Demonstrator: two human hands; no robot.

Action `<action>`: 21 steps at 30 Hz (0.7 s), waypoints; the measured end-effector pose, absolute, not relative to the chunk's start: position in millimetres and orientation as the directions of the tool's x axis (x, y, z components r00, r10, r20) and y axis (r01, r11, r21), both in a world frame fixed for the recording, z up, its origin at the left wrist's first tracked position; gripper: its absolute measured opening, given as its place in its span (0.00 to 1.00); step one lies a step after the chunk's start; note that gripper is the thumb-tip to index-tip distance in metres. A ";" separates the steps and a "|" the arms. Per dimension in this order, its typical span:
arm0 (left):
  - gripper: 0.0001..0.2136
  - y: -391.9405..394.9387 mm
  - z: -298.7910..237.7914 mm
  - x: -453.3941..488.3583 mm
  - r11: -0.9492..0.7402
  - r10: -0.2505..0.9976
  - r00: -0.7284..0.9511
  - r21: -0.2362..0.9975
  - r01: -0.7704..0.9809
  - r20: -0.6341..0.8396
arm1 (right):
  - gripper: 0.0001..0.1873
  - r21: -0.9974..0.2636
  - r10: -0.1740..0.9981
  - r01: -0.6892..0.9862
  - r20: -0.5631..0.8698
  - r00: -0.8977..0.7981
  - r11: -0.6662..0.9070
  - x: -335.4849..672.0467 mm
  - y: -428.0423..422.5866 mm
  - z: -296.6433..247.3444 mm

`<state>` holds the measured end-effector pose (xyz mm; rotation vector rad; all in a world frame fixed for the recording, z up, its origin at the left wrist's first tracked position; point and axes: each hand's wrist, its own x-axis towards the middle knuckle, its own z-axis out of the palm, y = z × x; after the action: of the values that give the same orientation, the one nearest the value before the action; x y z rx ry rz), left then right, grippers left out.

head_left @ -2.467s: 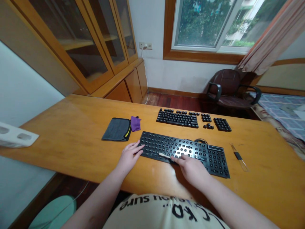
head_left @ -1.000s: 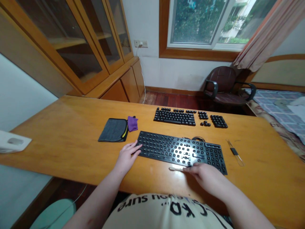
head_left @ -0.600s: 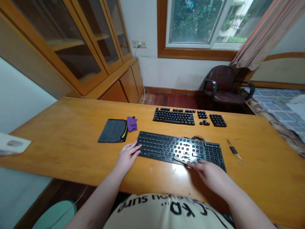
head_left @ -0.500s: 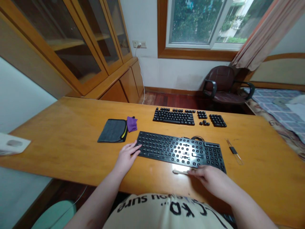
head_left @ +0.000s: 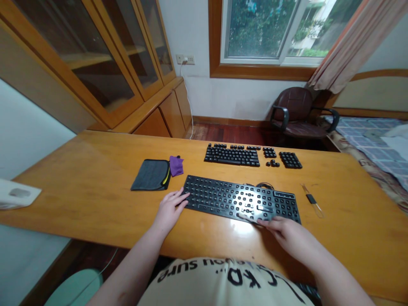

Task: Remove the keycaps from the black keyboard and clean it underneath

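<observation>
A black keyboard base with its keycaps off lies on the wooden desk in front of me. My left hand rests flat on the desk, its fingertips touching the base's left end. My right hand is closed at the base's front edge, pinching a thin pale stick whose tip lies against that edge. The removed keycaps sit in rows farther back, with a smaller block of keycaps to their right.
A grey pouch and a purple cloth lie left of the base. A clear tool with a black band lies to the right. A white object sits at the far left. A brown chair stands beyond the desk.
My right hand has moved right along the base's front edge with the stick, going back and forth between desk and base. My left hand has stayed in place.
</observation>
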<state>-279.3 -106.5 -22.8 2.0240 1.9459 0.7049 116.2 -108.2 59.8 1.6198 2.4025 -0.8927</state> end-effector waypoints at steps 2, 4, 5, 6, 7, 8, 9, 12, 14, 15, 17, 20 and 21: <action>0.13 -106.2 -22.4 -278.9 -0.083 0.985 -0.005 0.493 0.866 0.173 | 0.22 -0.433 0.788 0.861 -0.418 -0.453 0.265 116.4 -110.3 60.9; 0.13 -105.8 -22.8 -279.2 -0.086 0.984 -0.002 0.490 0.868 0.177 | 0.23 -0.418 0.810 0.871 -0.397 -0.432 0.259 117.4 -112.1 60.9; 0.14 -105.7 -23.1 -279.5 -0.087 0.984 -0.002 0.487 0.869 0.179 | 0.23 -0.402 0.828 0.880 -0.382 -0.411 0.251 118.2 -112.8 60.5; 0.14 -105.6 -23.4 -279.9 -0.087 0.984 -0.003 0.484 0.871 0.181 | 0.23 -0.391 0.841 0.888 -0.371 -0.393 0.243 119.0 -113.4 59.8; 0.14 -105.6 -23.8 -280.2 -0.087 0.983 -0.002 0.482 0.872 0.182 | 0.23 -0.388 0.846 0.890 -0.367 -0.387 0.239 119.7 -113.9 59.2; 0.14 -105.6 -24.0 -280.5 -0.089 0.983 0.000 0.480 0.873 0.183 | 0.23 -0.391 0.844 0.888 -0.367 -0.390 0.241 120.2 -114.3 58.6; 0.13 -105.6 -24.2 -280.7 -0.090 0.983 0.001 0.478 0.874 0.184 | 0.22 -0.394 0.841 0.885 -0.366 -0.398 0.247 120.5 -114.6 58.3; 0.13 -105.8 -24.5 -280.8 -0.089 0.984 0.001 0.480 0.873 0.181 | 0.23 -0.353 0.856 0.901 -0.352 -0.378 0.253 120.1 -115.6 58.7; 0.13 -105.9 -24.8 -280.7 -0.087 0.984 -0.001 0.481 0.872 0.180 | 0.24 -0.323 0.863 0.911 -0.348 -0.367 0.257 120.4 -115.6 59.9; 0.14 -105.9 -25.0 -280.6 -0.086 0.984 -0.003 0.481 0.873 0.180 | 0.24 -0.328 0.857 0.907 -0.353 -0.376 0.264 121.4 -115.3 60.5; 0.14 -106.0 -25.2 -280.4 -0.086 0.984 -0.002 0.480 0.873 0.179 | 0.23 -0.358 0.842 0.891 -0.357 -0.405 0.278 126.0 -113.5 61.5; 0.14 -106.2 -24.9 -279.9 -0.084 0.984 -0.003 0.479 0.874 0.178 | 0.23 -0.344 0.862 0.902 -0.336 -0.379 0.262 136.4 -109.7 62.0; 0.14 -106.3 -24.7 -279.7 -0.083 0.984 -0.004 0.479 0.874 0.179 | 0.23 -0.332 0.871 0.909 -0.332 -0.363 0.252 139.6 -108.9 62.0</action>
<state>-279.7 -106.3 -24.7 2.0393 1.9547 0.7002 139.6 -108.9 62.0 1.7247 2.4209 -0.7305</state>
